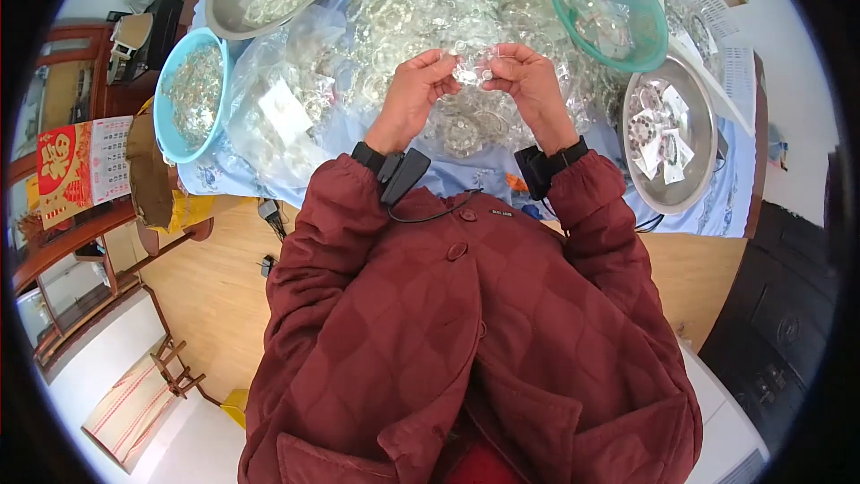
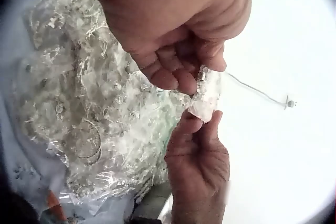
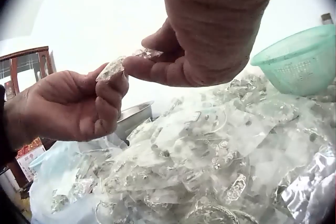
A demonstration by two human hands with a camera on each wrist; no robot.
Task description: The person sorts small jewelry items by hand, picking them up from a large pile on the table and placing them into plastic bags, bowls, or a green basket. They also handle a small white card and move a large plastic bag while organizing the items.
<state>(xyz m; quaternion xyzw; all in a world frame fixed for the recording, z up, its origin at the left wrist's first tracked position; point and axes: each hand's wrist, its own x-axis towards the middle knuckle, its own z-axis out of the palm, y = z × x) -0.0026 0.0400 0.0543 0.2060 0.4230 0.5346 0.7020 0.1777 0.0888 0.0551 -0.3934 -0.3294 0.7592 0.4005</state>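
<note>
Both hands are raised over the front of a pile of clear bags (image 1: 403, 18), with a small clear plastic packet (image 1: 468, 67) between them. My left hand (image 1: 419, 85) pinches one end of it between thumb and fingers. At the other end, my right hand (image 1: 528, 76) pinches it the same way. Up close in the left wrist view, the packet (image 2: 207, 94) looks crinkled and whitish. Its contents are too blurred to name. In the right wrist view the packet (image 3: 112, 70) catches the light, partly hidden by fingertips.
At the right stand a green basket (image 1: 563, 18) and a metal basin (image 1: 703, 139) with carded jewellery. A blue basin (image 1: 161, 116) and another metal basin (image 1: 224, 22) stand at the left. Near them a plastic bag (image 1: 251, 139) bulges with packets. Blue cloth (image 1: 233, 181) covers the table.
</note>
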